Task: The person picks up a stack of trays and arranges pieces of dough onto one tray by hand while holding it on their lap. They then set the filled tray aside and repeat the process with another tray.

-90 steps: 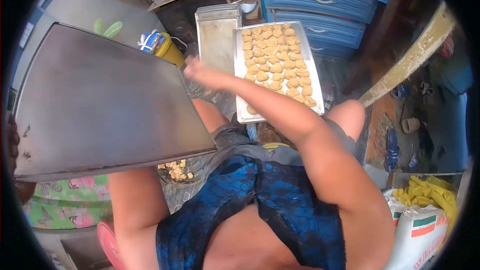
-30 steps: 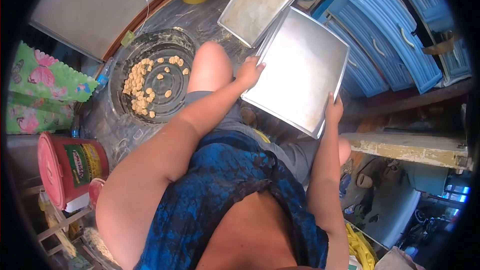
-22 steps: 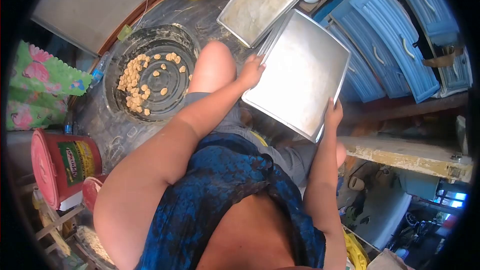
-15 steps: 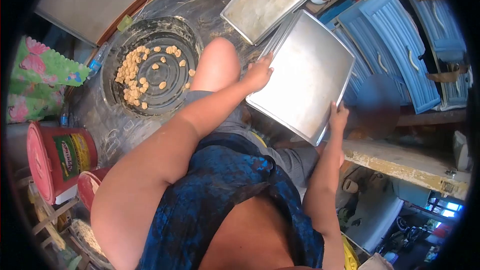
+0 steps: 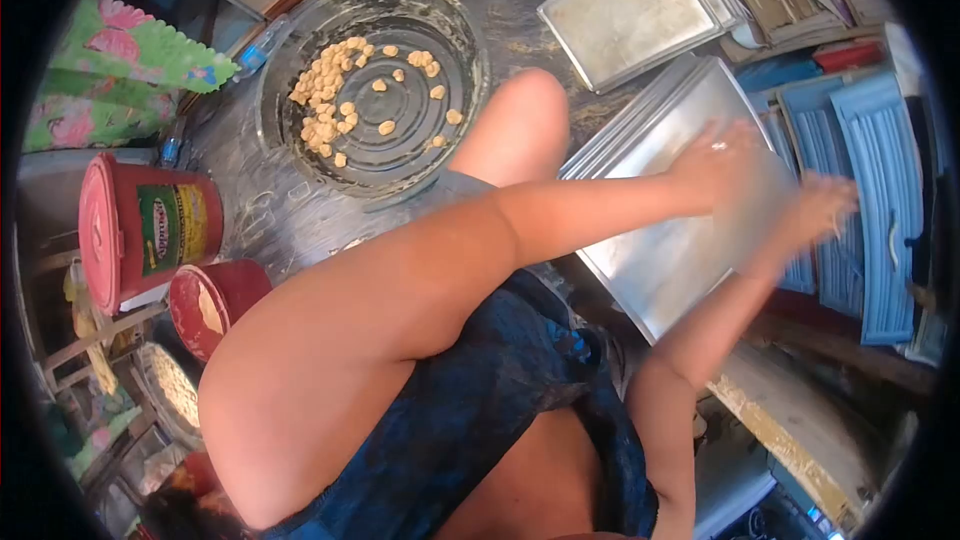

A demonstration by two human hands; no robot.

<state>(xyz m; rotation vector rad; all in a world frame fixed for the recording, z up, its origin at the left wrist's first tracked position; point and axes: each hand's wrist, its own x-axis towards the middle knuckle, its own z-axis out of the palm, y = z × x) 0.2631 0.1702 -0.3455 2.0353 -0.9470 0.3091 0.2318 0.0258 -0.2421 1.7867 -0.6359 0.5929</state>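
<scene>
My left hand [image 5: 715, 162] is over the upper part of a stack of metal baking trays [image 5: 640, 265], its fingers spread and blurred. Close by on the right, past the stack's edge, is my right hand [image 5: 815, 212], with fingers apart. A smeared grey patch lies between the two hands and hides part of the top tray. Several tray rims show along the stack's upper left side. A second group of metal trays [image 5: 635, 15] lies just beyond it.
A round black basin [image 5: 375, 180] holds several small dough pieces [image 5: 330, 80] on the floor at left. Red buckets [image 5: 215, 220] stand at the far left. Blue slatted panels [image 5: 880, 210] line the right, above a worn wooden ledge [image 5: 770, 415].
Both hands have let go of the top tray's edges and moved right, across and past the stack. The view has turned, so the basin and trays appear farther right.
</scene>
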